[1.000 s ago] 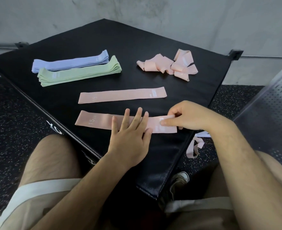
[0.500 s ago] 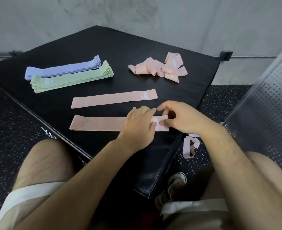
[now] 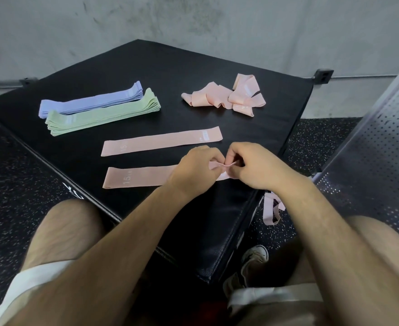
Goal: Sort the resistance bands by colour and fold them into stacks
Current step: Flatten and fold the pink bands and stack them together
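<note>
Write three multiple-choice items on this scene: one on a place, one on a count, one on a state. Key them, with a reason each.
1. Where is the green stack relative to the purple stack?
A. Beside it, nearer the person. B. Behind it, nearer the wall. C. On the floor.

2. How many pink bands lie straightened on the black box, apart from the tangled pile?
A. One. B. Two. C. Four.

3. What are the left hand and right hand doing?
A. Resting flat. B. Pinching the near pink band's right end. C. Lifting the green stack.

1 A: green lies on purple's near side.
2 B: the far pink band and the near one.
3 B: both pinch that raised end.
</note>
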